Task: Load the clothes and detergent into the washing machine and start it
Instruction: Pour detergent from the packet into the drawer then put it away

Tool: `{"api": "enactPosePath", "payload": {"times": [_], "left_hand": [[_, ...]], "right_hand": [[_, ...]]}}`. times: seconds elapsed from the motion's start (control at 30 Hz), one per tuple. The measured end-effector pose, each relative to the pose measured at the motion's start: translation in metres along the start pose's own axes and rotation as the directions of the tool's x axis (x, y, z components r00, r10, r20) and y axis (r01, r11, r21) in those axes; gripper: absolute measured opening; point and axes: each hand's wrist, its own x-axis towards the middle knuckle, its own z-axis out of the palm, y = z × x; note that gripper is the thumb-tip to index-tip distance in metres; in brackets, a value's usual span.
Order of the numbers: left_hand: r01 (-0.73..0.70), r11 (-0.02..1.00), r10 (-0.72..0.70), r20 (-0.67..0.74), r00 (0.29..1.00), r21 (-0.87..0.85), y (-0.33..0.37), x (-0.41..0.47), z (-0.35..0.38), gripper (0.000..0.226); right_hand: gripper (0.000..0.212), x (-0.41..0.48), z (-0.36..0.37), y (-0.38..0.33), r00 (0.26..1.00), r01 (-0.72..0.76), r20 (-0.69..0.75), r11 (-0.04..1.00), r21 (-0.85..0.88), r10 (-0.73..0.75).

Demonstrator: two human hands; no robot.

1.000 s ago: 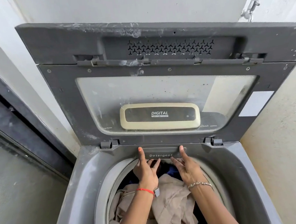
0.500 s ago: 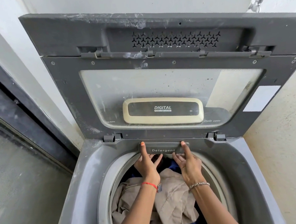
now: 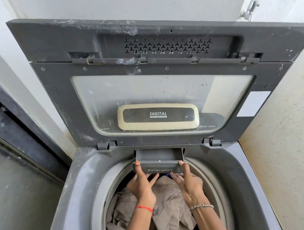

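My left hand [image 3: 140,187] and right hand [image 3: 190,183] each pinch 1 end of the detergent drawer [image 3: 160,167], thumbs on top, to draw it out level; the clothes [image 3: 167,206] lie just beneath my wrists.

drawer front [image 3: 159,169]: read "Detergent" in pale letters.
lid panel [image 3: 158,117]: read "DIGITAL", then "Fuzzy Logic Control" beneath.

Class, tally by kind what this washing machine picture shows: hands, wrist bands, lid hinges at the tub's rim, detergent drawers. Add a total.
hands: 2, left hand and right hand, each pinching the drawer front
wrist bands: 2, red thread and beaded bracelet
lid hinges: 2
detergent drawer: 1
total: 7
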Motion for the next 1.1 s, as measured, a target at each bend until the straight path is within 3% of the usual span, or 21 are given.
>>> {"api": "enactPosePath", "payload": {"times": [0.2, 0.4, 0.53, 0.63, 0.8, 0.93, 1.0, 1.1], "left_hand": [[0.013, 0.999, -0.015, 0.041, 0.999, 0.038, 0.001, -0.001, -0.013, 0.033], [0.019, 0.997, -0.027, 0.100, 0.995, 0.077, 0.001, -0.007, -0.020, 0.033], [0.065, 0.975, -0.111, 0.210, 0.971, 0.215, 0.012, -0.003, -0.031, 0.033], [0.094, 0.932, -0.199, 0.280, 0.939, 0.349, 0.022, 0.002, -0.040, 0.054], [0.082, 0.823, -0.305, 0.315, 0.899, 0.563, 0.043, -0.015, -0.045, 0.061], [0.035, 0.642, -0.488, 0.373, 0.789, 0.766, 0.049, -0.061, -0.018, 0.035], [-0.059, 0.586, -0.568, 0.462, 0.681, 0.808, 0.044, -0.100, 0.009, 0.027], [-0.206, 0.623, -0.612, 0.635, 0.471, 0.754, 0.028, -0.173, 0.061, 0.029]], "right_hand": [[0.010, -0.007, -0.008, 0.006, 1.000, -0.026, 0.009, 1.000, -0.007, 0.026], [0.012, 0.000, -0.014, 0.003, 0.999, -0.036, -0.009, 0.994, -0.099, 0.035], [0.018, -0.001, -0.017, -0.004, 0.996, -0.080, 0.031, 0.973, -0.218, 0.089], [0.021, -0.009, -0.023, -0.015, 0.986, -0.119, 0.070, 0.940, -0.318, 0.149], [0.021, -0.032, -0.051, -0.046, 0.973, -0.155, 0.122, 0.948, -0.279, 0.195], [0.019, -0.062, -0.087, -0.099, 0.975, -0.098, 0.188, 0.989, -0.112, 0.118], [0.018, -0.087, -0.108, -0.133, 0.978, -0.017, 0.209, 1.000, -0.006, 0.018], [0.018, -0.134, -0.144, -0.189, 0.970, 0.150, 0.182, 0.985, 0.081, -0.163]]}}
